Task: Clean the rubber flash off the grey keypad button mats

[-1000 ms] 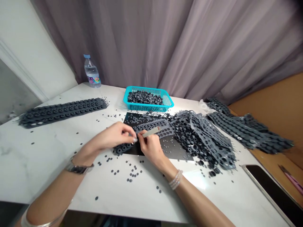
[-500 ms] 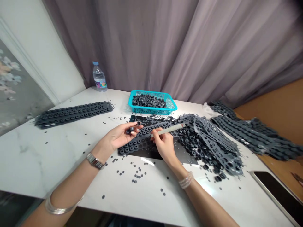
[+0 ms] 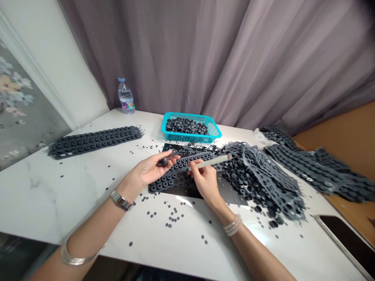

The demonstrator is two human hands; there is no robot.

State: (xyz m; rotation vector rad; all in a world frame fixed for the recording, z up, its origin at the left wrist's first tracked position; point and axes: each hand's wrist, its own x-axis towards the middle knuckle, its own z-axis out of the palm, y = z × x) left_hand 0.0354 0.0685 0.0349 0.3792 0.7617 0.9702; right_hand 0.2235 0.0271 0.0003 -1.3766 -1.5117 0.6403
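My left hand [image 3: 150, 168] is closed around small black rubber parts [image 3: 164, 161], one of them near the thumb and fingertips. My right hand [image 3: 206, 182] grips a pale pen-like stick [image 3: 216, 160], whose blunt end points right and whose tip is hidden by the fingers. Between and under both hands lies a sheet of round black rubber parts [image 3: 161, 184], partly punched out. It rests on a dark mat [image 3: 187, 190]. Right of my right hand spreads a heap of loose black rubber parts [image 3: 238, 181], with perforated leftover sheets [image 3: 265, 175] on top.
A turquoise basket [image 3: 191, 137] full of black parts stands behind. Stacked rubber sheets [image 3: 96, 141] lie left, more sheets [image 3: 310, 168] right. A water bottle [image 3: 126, 97] is at the back left, a phone [image 3: 348, 242] at the right. Small black discs [image 3: 172, 216] litter the white table [image 3: 88, 195].
The view has shifted slightly, moving everything a little to the right. The part at my left fingertips has tipped and sits closer to the fingers. My right hand keeps its grip on the stick.
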